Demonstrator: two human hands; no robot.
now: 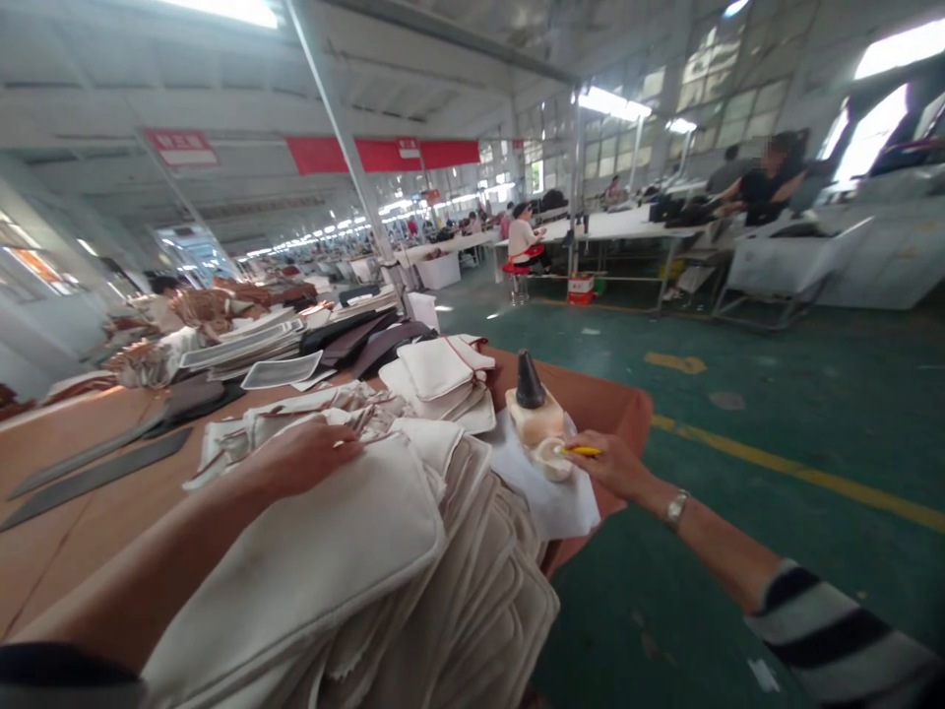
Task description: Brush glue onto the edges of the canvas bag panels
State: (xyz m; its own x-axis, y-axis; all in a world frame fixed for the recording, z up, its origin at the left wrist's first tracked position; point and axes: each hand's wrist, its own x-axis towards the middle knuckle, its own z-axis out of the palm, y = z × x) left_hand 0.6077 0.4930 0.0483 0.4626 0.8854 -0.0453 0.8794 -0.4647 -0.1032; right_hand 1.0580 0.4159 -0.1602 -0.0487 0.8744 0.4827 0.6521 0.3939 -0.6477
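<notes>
A large heap of cream fabric panels (317, 551) lies in front of me, fanned out toward the table's right end. My left hand (310, 455) rests on the far edge of the top panel, its fingers bent; whether it pinches the cloth is unclear. My right hand (601, 463) is closed around a yellow-handled tool (583, 451). The tool's tip is at a small pale round dish (553, 459) on a white sheet (568, 507). Just behind the dish, a black cone (530, 379) stands on a cream block-shaped container (535, 416).
More folded cream pieces (435, 374), dark panels (354, 345) and grey strips (103, 473) lie on the brown-covered table (66, 551). A metal pole (346, 138) rises behind. People sit and stand at farther tables across the green floor (709, 394).
</notes>
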